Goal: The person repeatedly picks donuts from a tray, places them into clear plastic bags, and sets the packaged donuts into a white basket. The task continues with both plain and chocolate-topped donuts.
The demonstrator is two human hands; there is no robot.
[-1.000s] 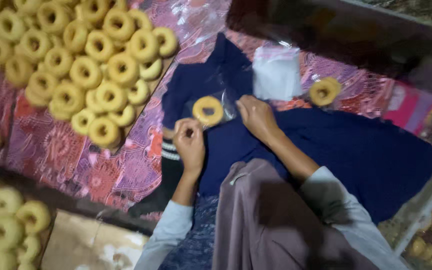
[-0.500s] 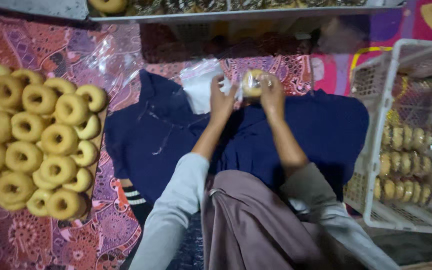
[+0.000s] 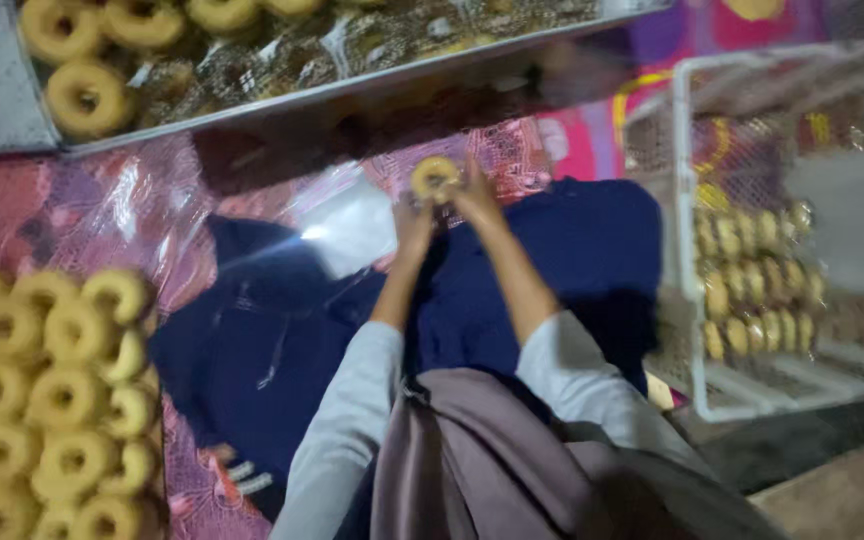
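Both your hands meet on one golden ring-shaped pastry (image 3: pixel 435 178): your left hand (image 3: pixel 412 222) pinches its lower left edge, your right hand (image 3: pixel 474 195) grips its right side, holding it above the far edge of the dark blue cloth (image 3: pixel 572 260) spread over the patterned pink mat (image 3: pixel 102 210). Just left of your left hand lies a pile of clear plastic bags (image 3: pixel 352 230). Beyond, a metal tray (image 3: pixel 372 80) of rings blocks the far side. A white wire basket (image 3: pixel 692 250) of small packed rings closes the right; a heap of loose rings (image 3: pixel 42 400) fills the mat's left edge.
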